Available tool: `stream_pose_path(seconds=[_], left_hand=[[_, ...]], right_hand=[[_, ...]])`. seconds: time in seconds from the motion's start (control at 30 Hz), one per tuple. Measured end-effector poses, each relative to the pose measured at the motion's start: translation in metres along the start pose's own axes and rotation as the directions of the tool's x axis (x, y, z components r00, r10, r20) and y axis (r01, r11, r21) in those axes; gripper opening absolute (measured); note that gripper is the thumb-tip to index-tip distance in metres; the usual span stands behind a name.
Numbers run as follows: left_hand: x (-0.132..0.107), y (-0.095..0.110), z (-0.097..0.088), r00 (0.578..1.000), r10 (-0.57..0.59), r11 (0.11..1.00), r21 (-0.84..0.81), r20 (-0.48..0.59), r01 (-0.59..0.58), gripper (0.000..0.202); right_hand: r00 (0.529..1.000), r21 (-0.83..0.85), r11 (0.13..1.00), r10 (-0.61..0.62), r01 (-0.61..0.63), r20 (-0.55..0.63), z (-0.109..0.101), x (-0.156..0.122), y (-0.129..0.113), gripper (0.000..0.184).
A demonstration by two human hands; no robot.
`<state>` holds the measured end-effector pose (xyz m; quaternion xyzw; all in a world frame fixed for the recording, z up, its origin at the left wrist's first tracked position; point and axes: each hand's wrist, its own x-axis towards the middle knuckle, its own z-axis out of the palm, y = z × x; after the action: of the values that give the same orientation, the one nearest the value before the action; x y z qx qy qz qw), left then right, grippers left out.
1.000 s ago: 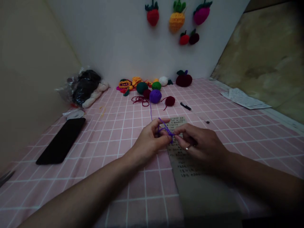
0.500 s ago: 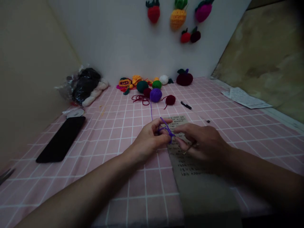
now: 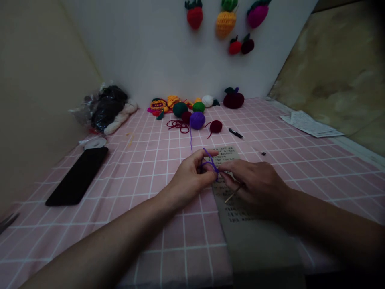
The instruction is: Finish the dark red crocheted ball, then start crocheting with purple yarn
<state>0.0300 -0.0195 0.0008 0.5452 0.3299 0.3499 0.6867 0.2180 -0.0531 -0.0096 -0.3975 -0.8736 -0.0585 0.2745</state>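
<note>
Purple yarn (image 3: 211,159) loops around the raised index finger of my left hand (image 3: 194,170), whose thumb and other fingers pinch a small stitched bit of it. My right hand (image 3: 254,182) is closed around a thin crochet hook (image 3: 233,194), its handle sticking out below the palm. The hook's tip is hidden among the fingertips at the purple stitches. From my left hand a strand runs up to the purple yarn ball (image 3: 197,120). Beneath both hands lies a brown sheet with handwriting (image 3: 234,212).
Yarn balls, such as a dark red one (image 3: 215,127), and crocheted pieces (image 3: 158,105) line the back. A pen (image 3: 236,133) lies behind my right hand. At left are a black phone-like slab (image 3: 77,176) and a plastic bag (image 3: 110,106); papers (image 3: 311,123) lie right.
The crochet hook has turned in my right hand, so more of its handle shows, pointing lower left. My right fingertips have come slightly closer to my left. My left hand stays nearly still.
</note>
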Motion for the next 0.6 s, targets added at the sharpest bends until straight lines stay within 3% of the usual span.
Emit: stream_pose_path(seconds=[0.13, 0.23, 0.37, 0.47, 0.53, 0.6], left_hand=[[0.001, -0.004, -0.001, 1.0, -0.015, 0.999, -0.029, 0.022, 0.015, 0.046], [0.002, -0.006, -0.003, 0.999, -0.009, 0.994, -0.109, 0.042, 0.014, 0.044], [0.003, -0.008, -0.004, 0.998, -0.001, 0.978, -0.207, 0.065, 0.014, 0.043], [0.003, -0.01, -0.004, 0.998, -0.013, 0.975, -0.221, 0.06, 0.026, 0.045], [0.004, -0.009, -0.003, 0.999, -0.019, 0.973, -0.229, 0.04, 0.028, 0.047], [0.004, -0.009, -0.003, 1.0, -0.024, 0.969, -0.246, 0.007, 0.025, 0.048]], right_hand=[[0.999, 0.036, 0.999, 0.037, -0.037, -0.004, -0.001, 0.001, -0.005, 0.018], [0.98, 0.15, 0.972, 0.19, -0.18, -0.057, -0.004, 0.003, -0.01, 0.012], [0.912, 0.37, 0.853, 0.408, -0.368, -0.035, -0.007, 0.006, -0.011, 0.005], [0.897, 0.461, 0.788, 0.439, -0.407, 0.041, -0.007, 0.007, -0.008, 0.008], [0.878, 0.515, 0.746, 0.478, -0.422, 0.027, -0.007, 0.007, -0.006, 0.008], [0.839, 0.632, 0.65, 0.545, -0.422, 0.0, -0.007, 0.007, -0.004, 0.013]])
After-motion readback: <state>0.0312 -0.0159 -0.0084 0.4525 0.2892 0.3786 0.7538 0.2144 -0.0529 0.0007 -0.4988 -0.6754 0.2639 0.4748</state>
